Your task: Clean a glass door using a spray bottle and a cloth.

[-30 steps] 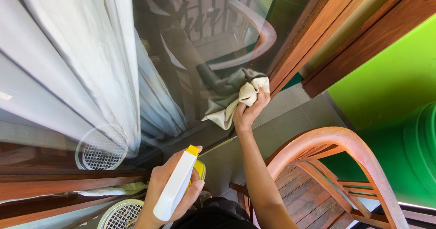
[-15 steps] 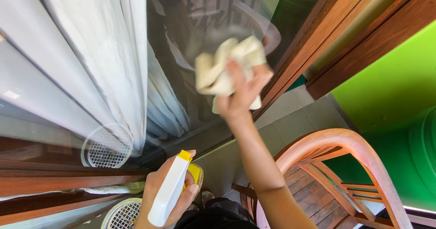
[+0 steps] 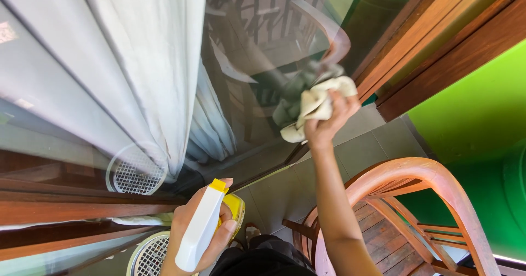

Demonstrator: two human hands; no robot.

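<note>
My right hand is raised and grips a crumpled pale yellow cloth, pressing it against the glass pane near the wooden frame. The glass mirrors the cloth and my arm. Lower down, my left hand holds a white spray bottle with a yellow nozzle, pointed up toward the glass. A grey-white curtain hangs behind the pane on the left.
A curved wooden chair stands close on my right, below my raised arm. A green wall lies beyond the frame. Grey floor tiles run along the glass. Two round white mesh items sit by the lower sill.
My right hand swept the cloth up and left across the glass, then back down to the right near the frame. The left hand with the bottle stayed almost still.
</note>
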